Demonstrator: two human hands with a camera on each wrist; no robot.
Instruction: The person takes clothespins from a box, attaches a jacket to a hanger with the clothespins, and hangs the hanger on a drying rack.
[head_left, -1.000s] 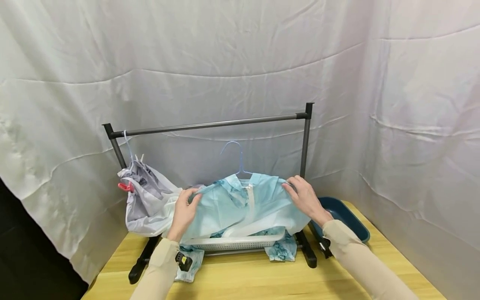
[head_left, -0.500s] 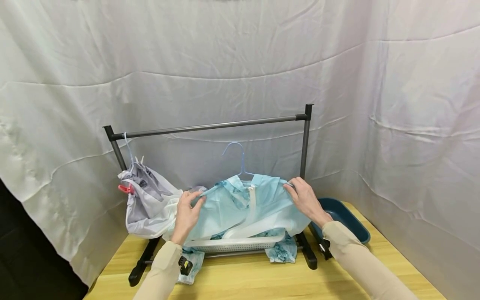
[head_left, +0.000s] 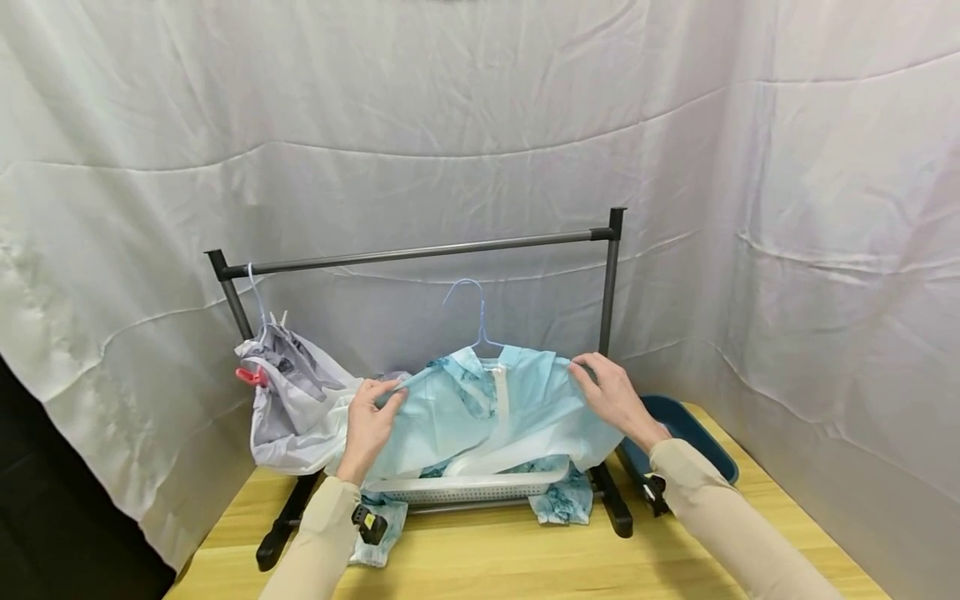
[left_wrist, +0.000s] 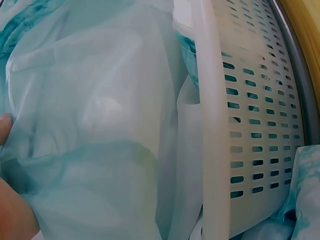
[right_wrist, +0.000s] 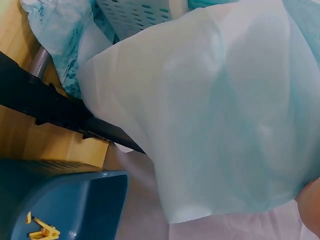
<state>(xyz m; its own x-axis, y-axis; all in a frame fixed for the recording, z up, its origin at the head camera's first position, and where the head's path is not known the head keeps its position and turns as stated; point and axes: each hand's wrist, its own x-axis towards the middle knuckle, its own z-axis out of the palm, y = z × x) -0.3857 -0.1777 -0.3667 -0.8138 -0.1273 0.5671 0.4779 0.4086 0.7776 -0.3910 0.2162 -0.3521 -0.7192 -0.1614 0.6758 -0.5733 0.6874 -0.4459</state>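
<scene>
A light blue, sheer zip-front jacket (head_left: 450, 417) sits on a pale blue wire hanger (head_left: 482, 321), its hook pointing up below the rack's bar. With thumb and fingers my left hand (head_left: 369, 425) pinches the jacket's left shoulder in the head view. The opposite shoulder is pinched by my right hand (head_left: 613, 402). Beneath the jacket stands a white perforated basket (head_left: 480, 492), holding more blue patterned cloth. In the left wrist view the jacket's fabric (left_wrist: 100, 100) drapes by the basket wall (left_wrist: 260, 120); in the right wrist view a sleeve (right_wrist: 210, 140) hangs beside the rack's dark foot.
A metal garment rack (head_left: 420, 252) spans the table (head_left: 480, 558). At its left end hangs a grey-white garment (head_left: 300, 408) with a red clip (head_left: 252, 377). A dark blue bin (head_left: 693, 437) at right holds yellow clothespins (right_wrist: 44, 231). Grey curtains (head_left: 450, 100) enclose the back and sides.
Both hands keep their hold on the jacket's shoulders. The hanger and jacket shift slightly right, then back left and slightly up; the rack and hanging garment stay put.
</scene>
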